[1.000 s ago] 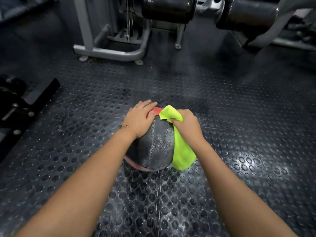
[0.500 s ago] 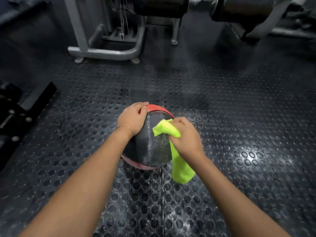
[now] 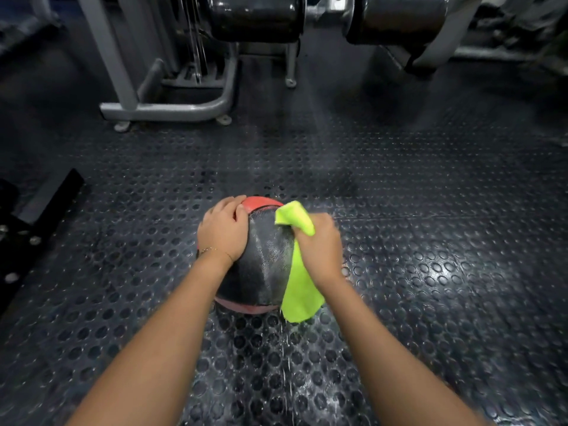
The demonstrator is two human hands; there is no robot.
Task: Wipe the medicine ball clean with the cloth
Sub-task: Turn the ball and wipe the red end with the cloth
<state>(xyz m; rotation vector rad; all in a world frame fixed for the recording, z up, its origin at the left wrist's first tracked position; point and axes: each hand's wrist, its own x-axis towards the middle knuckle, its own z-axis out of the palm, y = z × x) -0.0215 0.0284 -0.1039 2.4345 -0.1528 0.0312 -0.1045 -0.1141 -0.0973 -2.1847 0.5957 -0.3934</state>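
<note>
A black and red medicine ball (image 3: 261, 265) rests on the studded rubber floor in the middle of the view. My left hand (image 3: 222, 230) lies flat on the ball's upper left side and holds it still. My right hand (image 3: 319, 244) presses a bright yellow-green cloth (image 3: 299, 287) against the ball's right side, fingers closed on it. One end of the cloth sticks up above my fingers, the rest hangs down past the ball's lower right edge. The black panel looks wet and shiny.
A grey weight machine frame (image 3: 166, 109) stands on the floor at the back left, with dark padded rollers (image 3: 255, 16) above. A black bench foot (image 3: 33, 210) juts in from the left edge. The dark rubber floor (image 3: 430, 272) stretches wide to the right.
My right hand has slid the cloth from the ball's front face back up to its upper right side. My left hand has stayed on the upper left of the ball.
</note>
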